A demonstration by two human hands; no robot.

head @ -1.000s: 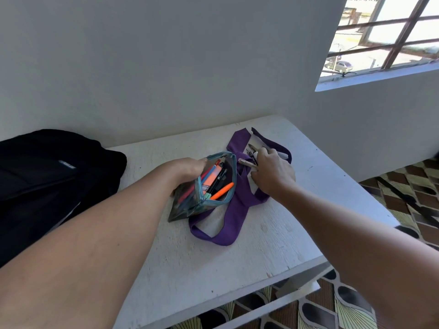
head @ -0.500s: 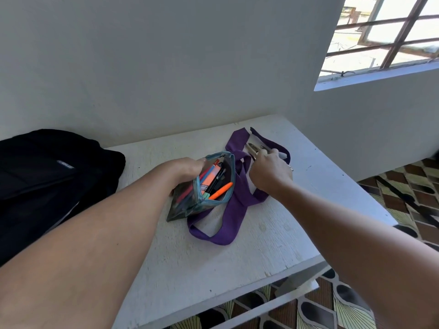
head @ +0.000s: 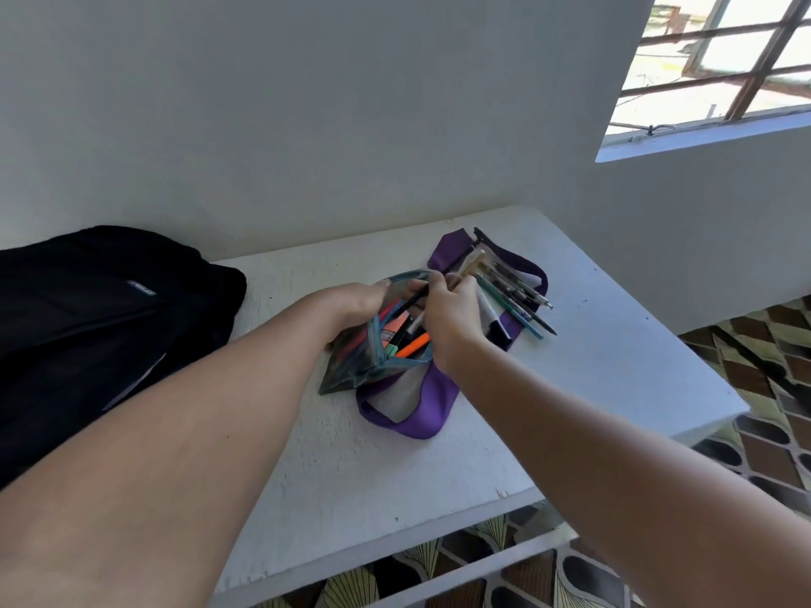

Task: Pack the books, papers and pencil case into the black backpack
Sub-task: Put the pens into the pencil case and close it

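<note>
White table (head: 614,344), plain walls (head: 307,103), barred window (head: 724,59), patterned floor (head: 768,454).

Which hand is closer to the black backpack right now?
Left. The left hand holds the pencil case open at its edge, on the side facing the black backpack but clear of it. The right hand, gripping a few pens, is beyond the case, farther away.

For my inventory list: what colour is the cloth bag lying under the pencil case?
Purple; the flat purple cloth bag shows best in the head view.
</note>
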